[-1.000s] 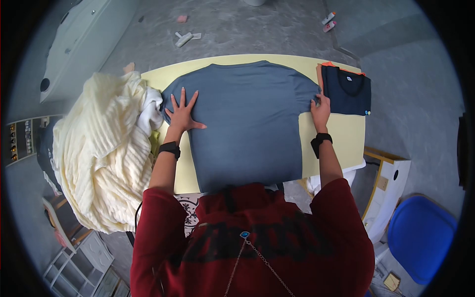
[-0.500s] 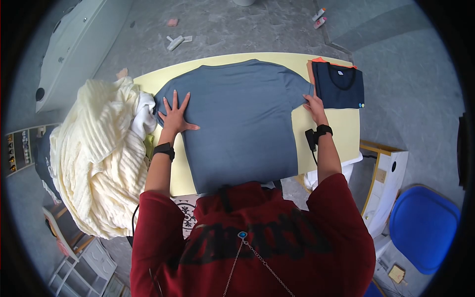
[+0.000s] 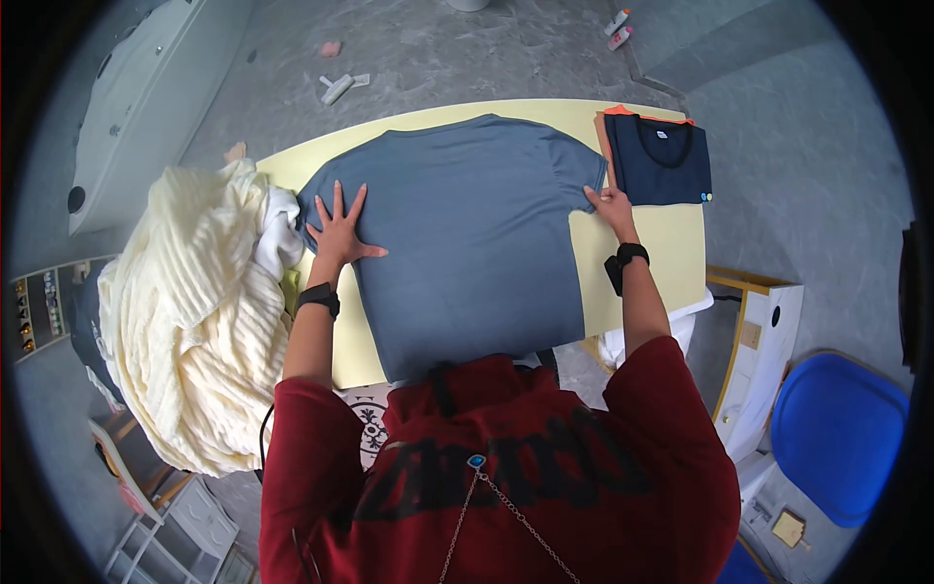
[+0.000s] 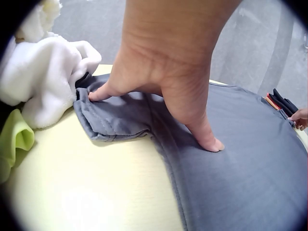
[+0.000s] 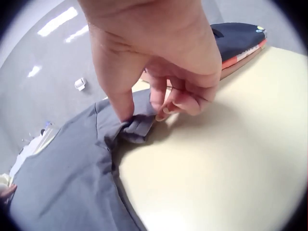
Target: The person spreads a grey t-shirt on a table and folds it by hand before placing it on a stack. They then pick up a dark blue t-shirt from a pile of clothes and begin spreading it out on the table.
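A grey-blue T-shirt (image 3: 467, 234) lies spread on the pale yellow table (image 3: 642, 282), its hem toward the person. My left hand (image 3: 339, 234) rests with fingers spread on the shirt near the left sleeve; in the left wrist view the thumb and a finger of that hand (image 4: 163, 82) press the cloth (image 4: 240, 163). At the other sleeve, my right hand (image 3: 613, 209) pinches the cuff. The right wrist view shows thumb and fingers of this hand (image 5: 159, 62) at the bunched sleeve edge (image 5: 137, 127).
Folded dark navy shirts (image 3: 657, 165) with orange layers lie at the table's right back corner. A heap of cream ribbed fabric (image 3: 195, 311) and a white cloth (image 3: 280, 234) cover the left side. A blue chair seat (image 3: 839, 438) stands at the lower right.
The right hand has drawn the right sleeve slightly down and inward, away from the folded stack. The left hand stays spread on the shirt. The head view has shifted slightly.
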Motion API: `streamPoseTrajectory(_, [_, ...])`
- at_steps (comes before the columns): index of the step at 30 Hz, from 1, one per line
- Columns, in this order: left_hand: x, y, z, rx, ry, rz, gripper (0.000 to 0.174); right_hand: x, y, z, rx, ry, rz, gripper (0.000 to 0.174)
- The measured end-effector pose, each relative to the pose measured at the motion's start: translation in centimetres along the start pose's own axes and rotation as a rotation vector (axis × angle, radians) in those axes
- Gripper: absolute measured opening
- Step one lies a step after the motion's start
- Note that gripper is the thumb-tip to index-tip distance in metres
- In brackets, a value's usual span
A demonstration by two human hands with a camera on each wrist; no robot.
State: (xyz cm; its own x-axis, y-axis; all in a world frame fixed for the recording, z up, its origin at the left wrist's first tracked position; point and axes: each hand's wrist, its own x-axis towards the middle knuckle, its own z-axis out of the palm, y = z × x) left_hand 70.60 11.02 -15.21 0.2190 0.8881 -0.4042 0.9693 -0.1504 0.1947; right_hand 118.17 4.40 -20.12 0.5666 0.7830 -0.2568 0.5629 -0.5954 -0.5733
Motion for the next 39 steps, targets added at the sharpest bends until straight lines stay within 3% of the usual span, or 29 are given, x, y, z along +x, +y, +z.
streamPoseTrajectory(2, [0.0,0.0,0.0,-0.001,0.003,0.002,0.118,-0.3,-0.4,-0.6,-0.005,-0.273,-0.001,0.029])
streamPoseTrajectory(6, [0.1,-0.1,0.1,0.001,-0.002,0.000,0.118,-1.7,-2.2,-1.8,0.121,-0.356,0.081,0.023])
streamPoseTrajectory(8, [0.1,-0.2,0.2,-0.003,-0.005,0.002,0.118,-1.7,-2.2,-1.7,0.664,-0.356,0.296,0.016])
streamPoseTrajectory(11, [0.0,0.0,0.1,0.002,-0.004,0.001,0.118,-2.0,-3.0,-2.3,0.879,-0.449,0.411,0.013])
streamPoseTrajectory(15, [-0.1,0.1,0.0,-0.013,0.005,-0.009,0.117,-1.2,-1.9,-1.6,0.877,-0.499,0.440,0.020])
streamPoseTrajectory(26, [-0.1,0.1,-0.1,-0.003,-0.002,-0.017,0.117,-2.2,-2.5,-2.5,1.220,-0.700,0.340,0.025])
streamPoseTrajectory(30, [0.0,0.2,-0.1,0.006,-0.003,-0.020,0.117,-2.1,-2.3,-2.4,1.222,-0.739,0.366,0.021])
streamPoseTrajectory(33, [0.0,0.1,-0.1,0.011,-0.004,-0.020,0.117,-1.4,-1.8,-1.5,1.112,-0.593,0.390,0.017])
streamPoseTrajectory(35, [0.0,0.1,0.0,0.013,-0.006,-0.018,0.117,-0.5,-0.4,-0.3,0.540,-0.326,0.316,0.017])
streamPoseTrajectory(36, [0.0,0.0,0.0,0.013,-0.007,-0.015,0.118,0.1,0.4,0.5,0.539,-0.326,0.317,0.017])
streamPoseTrajectory(38, [0.1,0.0,0.1,0.012,-0.008,-0.011,0.118,0.8,1.6,1.6,0.222,-0.077,0.133,0.023])
streamPoseTrajectory(39, [0.1,0.0,0.2,0.017,-0.005,-0.010,0.118,0.2,0.7,1.3,0.222,-0.078,0.133,0.023])
